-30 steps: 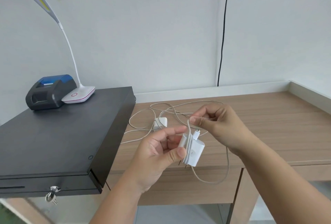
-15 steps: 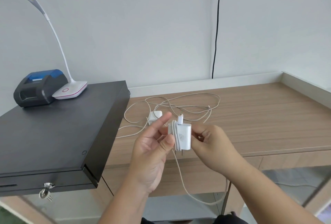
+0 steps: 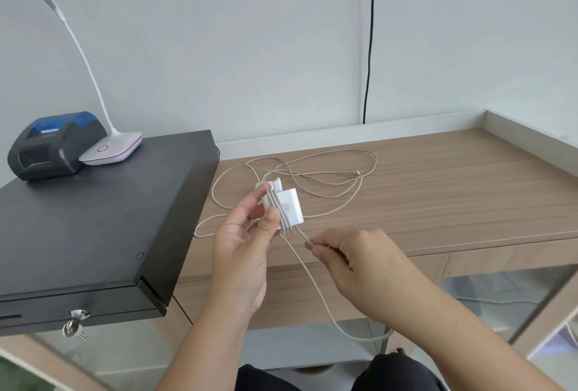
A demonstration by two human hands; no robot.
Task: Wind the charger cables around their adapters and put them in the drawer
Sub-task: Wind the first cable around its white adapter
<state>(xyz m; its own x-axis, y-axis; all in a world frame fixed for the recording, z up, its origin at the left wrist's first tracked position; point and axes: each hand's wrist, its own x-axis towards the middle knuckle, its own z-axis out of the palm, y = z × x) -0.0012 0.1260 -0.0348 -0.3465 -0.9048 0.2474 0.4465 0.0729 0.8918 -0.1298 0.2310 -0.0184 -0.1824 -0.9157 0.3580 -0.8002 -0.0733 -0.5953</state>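
Cable runs down and right from the adapter to the pulling hand

Over the long wood-grain desk [image 3: 438, 190], beside the black metal cash drawer box [image 3: 93, 218], the left hand [image 3: 244, 246] grips the white square plug adapter [image 3: 289, 209] upright, prongs down, thumb pressing on the wraps that run along its height. The right hand [image 3: 353, 259], lower and to the right, pinches the thin white cable [image 3: 302, 235] just below the prongs; slack loops beneath. I'd judge the next wrap must travel up over the top. A second white adapter [image 3: 276, 185] with loose cord [image 3: 328, 171] lies behind.
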